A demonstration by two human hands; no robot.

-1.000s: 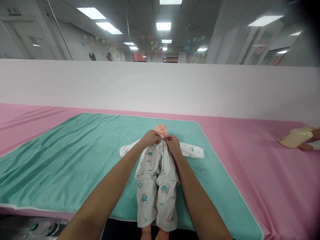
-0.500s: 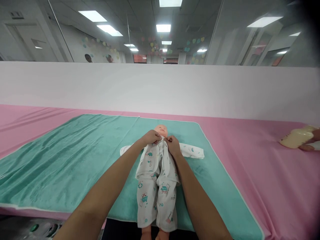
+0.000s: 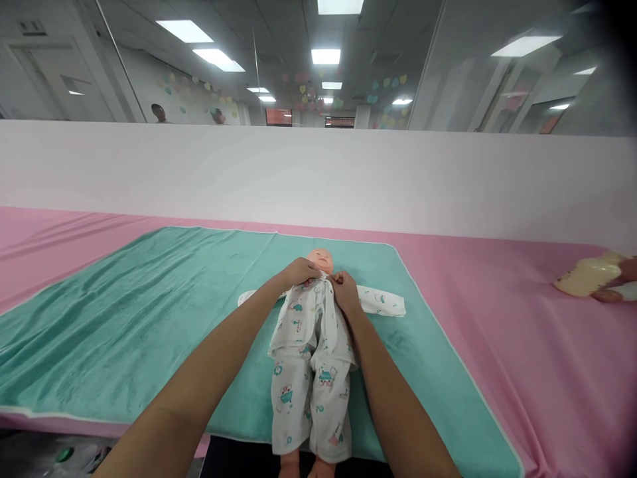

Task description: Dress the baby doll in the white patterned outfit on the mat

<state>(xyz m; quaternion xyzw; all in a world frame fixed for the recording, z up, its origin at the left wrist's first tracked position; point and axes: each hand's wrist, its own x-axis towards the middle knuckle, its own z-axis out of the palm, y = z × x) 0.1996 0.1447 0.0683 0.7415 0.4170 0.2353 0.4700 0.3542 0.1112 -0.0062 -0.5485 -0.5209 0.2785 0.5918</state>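
A baby doll [image 3: 321, 258] lies on its back, head away from me, dressed in a white printed baby shirt [image 3: 297, 325] and matching trousers [image 3: 289, 415]. The shirt's sleeves stretch out to both sides, and cloth ties [image 3: 329, 315] hang down its front. At the left of the neckline, my left hand [image 3: 302, 271] pinches the shirt's cloth. My right hand [image 3: 344, 289] is closed on the right side of the same neckline. Whether the fingers grip the edge or a tie cannot be made out. The doll's bare feet [image 3: 321, 469] poke out below the trousers.
Beneath the doll is a green blanket [image 3: 149, 318] over a pink cover [image 3: 497, 285]. At the right edge, another person's hand [image 3: 628, 271] holds a yellowish bottle [image 3: 587, 276]. A white partition [image 3: 318, 179] stands behind, with glass above it.
Both hands stay at the doll's neckline with almost no movement. A head seen through the glass at upper left has shifted slightly left.
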